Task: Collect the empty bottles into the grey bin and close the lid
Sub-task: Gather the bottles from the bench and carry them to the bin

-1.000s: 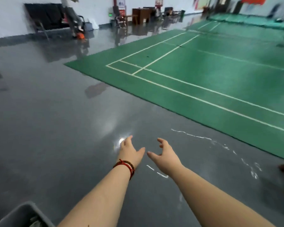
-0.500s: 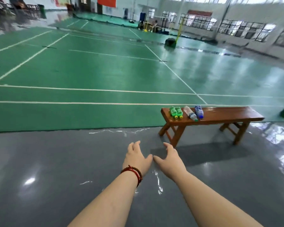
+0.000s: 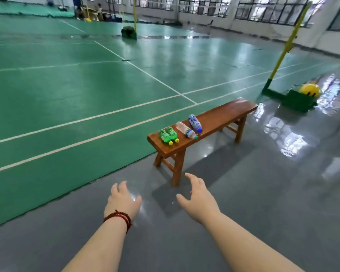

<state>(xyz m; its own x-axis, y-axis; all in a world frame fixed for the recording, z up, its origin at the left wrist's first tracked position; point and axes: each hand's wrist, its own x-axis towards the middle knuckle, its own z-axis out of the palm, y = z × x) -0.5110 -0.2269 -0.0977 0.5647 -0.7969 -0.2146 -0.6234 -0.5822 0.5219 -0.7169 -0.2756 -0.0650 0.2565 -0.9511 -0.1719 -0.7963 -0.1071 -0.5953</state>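
Both hands, left hand (image 3: 123, 201) and right hand (image 3: 197, 199), reach empty with fingers spread toward the wooden worktop (image 3: 224, 116); four plastic bottles (image 3: 182, 130) lie on its near end, awaiting collection.

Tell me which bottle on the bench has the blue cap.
The blue-labelled bottle, farthest along the bench from the near end. The clear bottle has a green cap; the two green bottles have yellow caps.

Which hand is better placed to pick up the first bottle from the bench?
Probably the right hand: open, further forward and nearer the bench end where the bottles lie. The left hand is open too, but further off.
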